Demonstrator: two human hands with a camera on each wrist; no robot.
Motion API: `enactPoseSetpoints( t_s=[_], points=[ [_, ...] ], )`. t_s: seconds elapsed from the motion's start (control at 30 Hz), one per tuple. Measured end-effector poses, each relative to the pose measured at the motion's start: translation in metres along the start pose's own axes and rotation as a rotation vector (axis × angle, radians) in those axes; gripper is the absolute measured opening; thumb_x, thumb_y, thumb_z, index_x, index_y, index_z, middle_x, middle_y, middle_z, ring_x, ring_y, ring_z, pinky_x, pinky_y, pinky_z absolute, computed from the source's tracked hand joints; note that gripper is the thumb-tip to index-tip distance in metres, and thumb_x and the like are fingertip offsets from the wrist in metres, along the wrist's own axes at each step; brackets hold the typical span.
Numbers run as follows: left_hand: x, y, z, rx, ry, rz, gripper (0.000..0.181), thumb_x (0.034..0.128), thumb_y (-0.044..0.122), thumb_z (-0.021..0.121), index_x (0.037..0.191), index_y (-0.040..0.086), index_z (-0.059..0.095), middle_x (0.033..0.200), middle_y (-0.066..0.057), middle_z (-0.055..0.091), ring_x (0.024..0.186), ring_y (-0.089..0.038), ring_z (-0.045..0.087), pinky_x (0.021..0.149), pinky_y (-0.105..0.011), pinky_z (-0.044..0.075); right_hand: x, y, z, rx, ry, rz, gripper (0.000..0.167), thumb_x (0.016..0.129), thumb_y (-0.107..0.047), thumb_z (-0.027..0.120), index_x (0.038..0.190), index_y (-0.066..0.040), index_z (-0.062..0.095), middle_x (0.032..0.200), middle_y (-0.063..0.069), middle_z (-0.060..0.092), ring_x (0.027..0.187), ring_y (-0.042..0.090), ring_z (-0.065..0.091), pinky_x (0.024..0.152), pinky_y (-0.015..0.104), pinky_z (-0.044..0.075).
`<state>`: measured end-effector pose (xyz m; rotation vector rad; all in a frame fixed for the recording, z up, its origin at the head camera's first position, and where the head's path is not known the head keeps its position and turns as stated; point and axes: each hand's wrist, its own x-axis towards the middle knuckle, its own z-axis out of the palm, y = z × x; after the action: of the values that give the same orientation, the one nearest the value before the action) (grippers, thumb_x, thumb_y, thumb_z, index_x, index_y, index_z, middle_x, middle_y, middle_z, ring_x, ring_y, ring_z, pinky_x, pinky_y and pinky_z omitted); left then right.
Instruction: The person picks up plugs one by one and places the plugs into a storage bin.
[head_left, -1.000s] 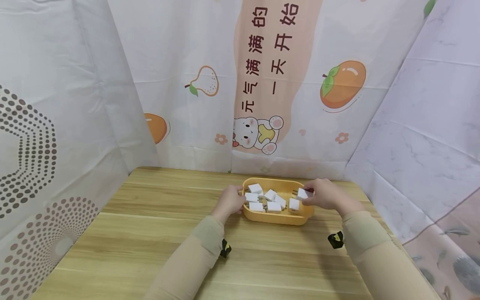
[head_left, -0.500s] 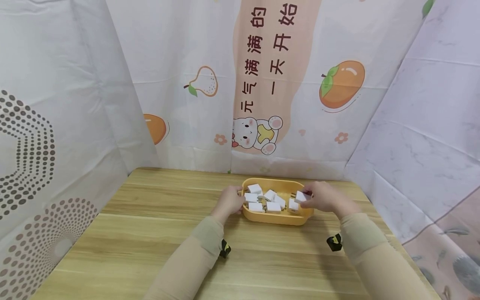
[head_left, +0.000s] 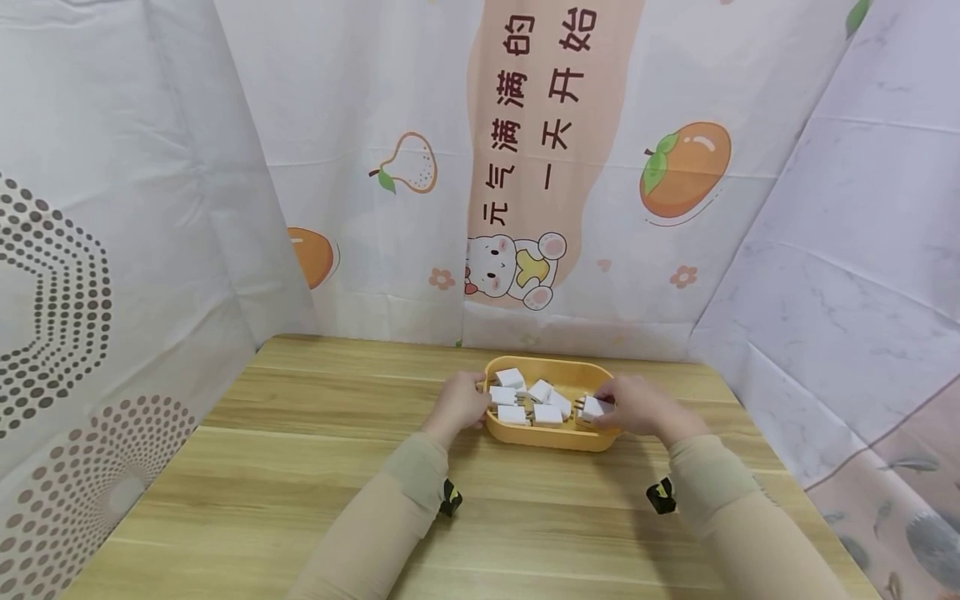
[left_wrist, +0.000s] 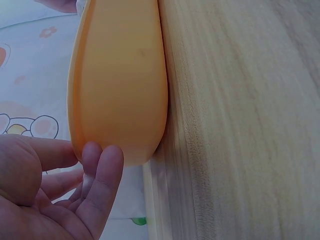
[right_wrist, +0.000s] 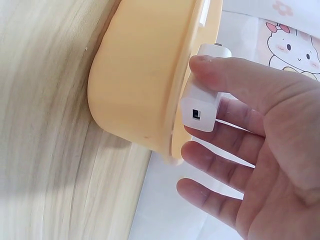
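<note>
A yellow plastic basket [head_left: 547,438] stands toward the back of the table, with several white USB chargers [head_left: 547,415] lying loose in it, their metal prongs showing. At its left end my left hand [head_left: 459,402] pinches the rim; the left wrist view shows the fingers against the outer wall [left_wrist: 120,75]. My right hand [head_left: 641,404] pinches a white USB charger [right_wrist: 200,102] between thumb and fingers, over the basket's right end. Its USB port faces the right wrist camera, and its prongs point left in the head view. Another charger beneath it is mostly hidden.
The basket rests on a wood-grain table [head_left: 315,467]. Printed cloth curtains [head_left: 375,250] hang behind the table and along both sides. Small black-and-yellow pieces [head_left: 661,496] show beside both wrists.
My right hand has moved left and nearer to me with the charger, which now covers most of a charger lying in the basket. The left hand and basket have stayed in place.
</note>
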<state>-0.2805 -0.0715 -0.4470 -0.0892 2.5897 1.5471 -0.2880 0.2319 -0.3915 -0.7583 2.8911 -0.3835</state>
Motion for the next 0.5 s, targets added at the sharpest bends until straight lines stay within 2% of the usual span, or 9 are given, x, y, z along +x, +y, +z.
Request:
enactPoseSetpoints(
  t_s=[0.17, 0.4, 0.5],
  points=[
    [-0.0010, 0.0008, 0.0004, -0.002, 0.002, 0.003, 0.050, 0.0977, 0.006, 0.060, 0.147, 0.005, 0.053, 0.085, -0.008, 0.066, 0.065, -0.021, 0.065, 0.058, -0.033, 0.059, -0.0006, -0.0009, 0.0010, -0.005, 0.009, -0.003, 0.026, 0.081, -0.023, 0.084, 0.100, -0.009, 0.073, 0.081, -0.004, 0.061, 0.073, 0.017, 0.052, 0.069, 0.036, 0.044],
    [-0.0014, 0.0009, 0.0000, 0.003, 0.006, 0.009, 0.049, 0.0980, 0.006, 0.060, 0.147, 0.005, 0.054, 0.085, -0.009, 0.065, 0.065, -0.021, 0.065, 0.060, -0.035, 0.060, -0.0026, -0.0009, -0.0008, 0.024, 0.010, -0.015, 0.018, 0.081, -0.020, 0.084, 0.089, -0.013, 0.070, 0.075, -0.003, 0.057, 0.069, 0.017, 0.050, 0.063, 0.035, 0.041],
    [-0.0016, 0.0010, -0.0002, 0.007, 0.005, 0.010, 0.049, 0.0983, 0.006, 0.060, 0.147, 0.005, 0.053, 0.083, -0.009, 0.065, 0.064, -0.021, 0.065, 0.061, -0.036, 0.060, -0.0028, -0.0001, -0.0011, 0.030, 0.008, -0.012, 0.018, 0.081, -0.021, 0.084, 0.090, -0.013, 0.070, 0.075, -0.003, 0.058, 0.069, 0.017, 0.050, 0.064, 0.035, 0.041]
  ],
)
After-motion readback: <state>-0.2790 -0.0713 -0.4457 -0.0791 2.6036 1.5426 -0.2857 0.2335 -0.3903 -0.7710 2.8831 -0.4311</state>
